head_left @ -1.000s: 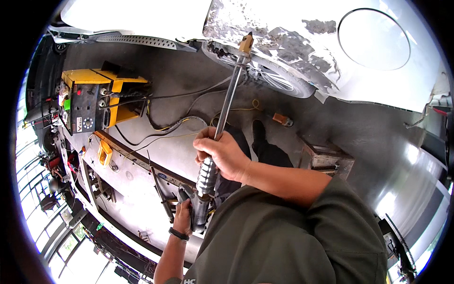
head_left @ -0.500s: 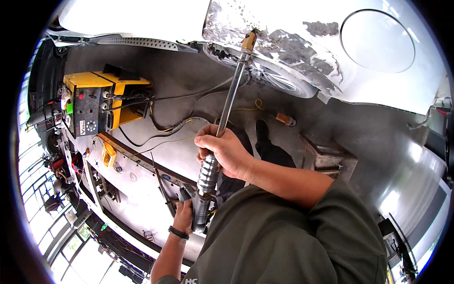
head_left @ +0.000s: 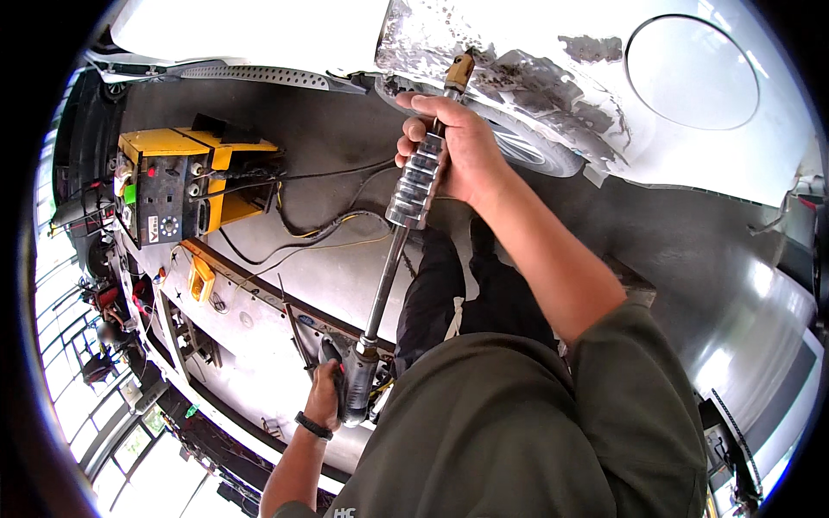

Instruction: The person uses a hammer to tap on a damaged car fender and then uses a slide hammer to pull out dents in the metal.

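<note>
A slide hammer dent puller slants across the middle, its bare steel rod (head_left: 385, 281) running up from a grey handle (head_left: 358, 384). My left hand (head_left: 325, 393), wearing a black wristband, is closed on the handle at the lower end. My right hand (head_left: 466, 151) wraps round the upper end of the ribbed chrome sliding weight (head_left: 414, 186), close to the front of the rod. The brass-coloured tip (head_left: 459, 73) meets the scraped lower part of a white car panel (head_left: 691, 160); whether it is attached there I cannot tell.
A yellow welding machine (head_left: 173, 186) stands at the left, with black cables (head_left: 319, 233) trailing over the floor. Under the panel sits a car wheel (head_left: 540, 151). A rusty-edged white bench (head_left: 246, 324) holds a yellow tool (head_left: 200, 281). My legs (head_left: 432, 285) are below the rod.
My right hand has slid the chrome weight up the rod, from near the handle to near the brass tip. My left hand and the handle have shifted slightly down and left.
</note>
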Available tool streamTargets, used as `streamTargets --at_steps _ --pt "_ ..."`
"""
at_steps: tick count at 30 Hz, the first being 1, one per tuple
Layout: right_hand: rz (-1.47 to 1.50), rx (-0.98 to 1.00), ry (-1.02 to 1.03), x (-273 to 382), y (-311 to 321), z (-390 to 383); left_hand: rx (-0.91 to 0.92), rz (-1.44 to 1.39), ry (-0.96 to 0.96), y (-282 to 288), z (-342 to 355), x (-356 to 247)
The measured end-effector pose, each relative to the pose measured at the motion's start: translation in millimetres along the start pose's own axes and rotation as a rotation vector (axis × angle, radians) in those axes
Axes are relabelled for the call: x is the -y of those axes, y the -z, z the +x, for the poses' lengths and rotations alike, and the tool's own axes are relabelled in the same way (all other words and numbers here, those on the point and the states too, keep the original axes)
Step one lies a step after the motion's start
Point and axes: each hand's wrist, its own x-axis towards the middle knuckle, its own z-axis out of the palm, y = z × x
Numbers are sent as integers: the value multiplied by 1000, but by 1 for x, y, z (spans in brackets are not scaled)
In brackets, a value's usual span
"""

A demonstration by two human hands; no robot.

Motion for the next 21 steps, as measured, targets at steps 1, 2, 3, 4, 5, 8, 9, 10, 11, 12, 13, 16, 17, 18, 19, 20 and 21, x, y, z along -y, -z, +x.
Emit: streamTargets --at_steps 1,2,3,4,5,8,9,10,11,12,13,16,17,18,19,20,21 --pt "13 -57 42 -8 0 0 5 -1 1 4 -3 -1" --pt "-7 -77 30 -26 -12 -14 -26 -43 -15 13 -6 2" --pt "-29 -99 24 -49 -26 -39 -51 -81 -32 15 -10 1" --pt "5 -50 -39 -88 -32 -65 72 -67 -54 -14 -33 -32" --pt "48 6 -119 -130 -37 -87 125 -104 3 -5 -36 -36" --pt "130 113 -328 -160 -52 -116 -68 92 -26 49 -37 15" --pt "140 117 -360 -161 -57 -118 -113 39 14 45 -43 16" --pt "65 117 -334 -156 -52 -112 -98 -1 -7 50 -33 22" --pt "88 148 -317 -155 -48 -105 -89 -42 -21 57 -23 33" --pt "93 128 -303 -150 -46 -98 -78 14 -138 54 -13 40" --pt "100 106 -287 -144 -43 -93 -53 15 -152 55 -3 41" --pt "77 60 -285 -121 -33 -81 -130 40 -282 28 15 36" --pt "71 45 -290 -116 -29 -78 -121 39 -277 20 16 32" --pt "57 49 -284 -113 -25 -76 -136 18 -226 8 14 22" --pt "53 45 -286 -111 -23 -75 -151 -3 -175 1 14 17" --pt "53 43 -290 -108 -23 -74 -147 19 -172 3 16 15" --pt "53 41 -294 -106 -24 -73 -150 20 -173 3 16 14"
